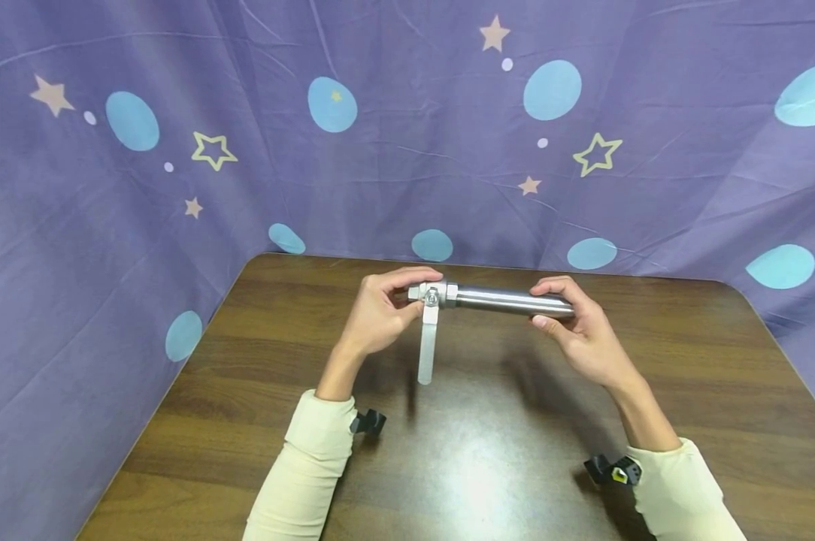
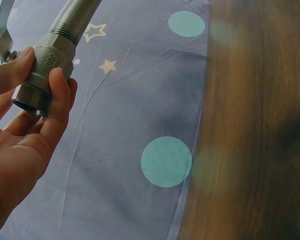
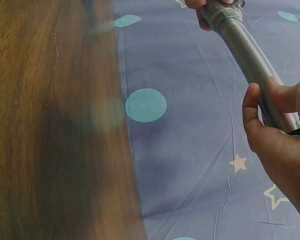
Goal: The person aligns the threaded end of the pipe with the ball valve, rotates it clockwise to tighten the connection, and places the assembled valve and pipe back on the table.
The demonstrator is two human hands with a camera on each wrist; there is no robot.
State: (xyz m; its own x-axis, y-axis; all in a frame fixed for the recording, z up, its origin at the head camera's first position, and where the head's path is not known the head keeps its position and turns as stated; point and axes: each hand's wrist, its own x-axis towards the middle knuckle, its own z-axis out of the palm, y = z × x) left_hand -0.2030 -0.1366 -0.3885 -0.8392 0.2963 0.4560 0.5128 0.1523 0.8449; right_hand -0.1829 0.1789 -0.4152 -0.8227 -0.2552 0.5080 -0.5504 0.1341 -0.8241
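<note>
My left hand (image 1: 378, 314) pinches the body of a metal ball valve (image 1: 440, 291) between thumb and fingers. The valve's flat lever handle (image 1: 427, 353) points down toward me in the head view. Joined to the valve's right end is a shiny metal pipe (image 1: 495, 299), and my right hand (image 1: 586, 334) grips its far end with thumb below and fingers above. Valve and pipe are held level over the table, with shadows beneath. The left wrist view shows the valve's open threaded end (image 2: 34, 102) and threads (image 2: 65, 32) where the pipe meets it.
Under the hands spreads a brown wooden table (image 1: 245, 376) with a bright light reflection. A purple curtain (image 1: 407, 180) with stars and blue spots hangs behind it and along the left side. Black wrist mounts (image 1: 369, 422) sit at both cuffs.
</note>
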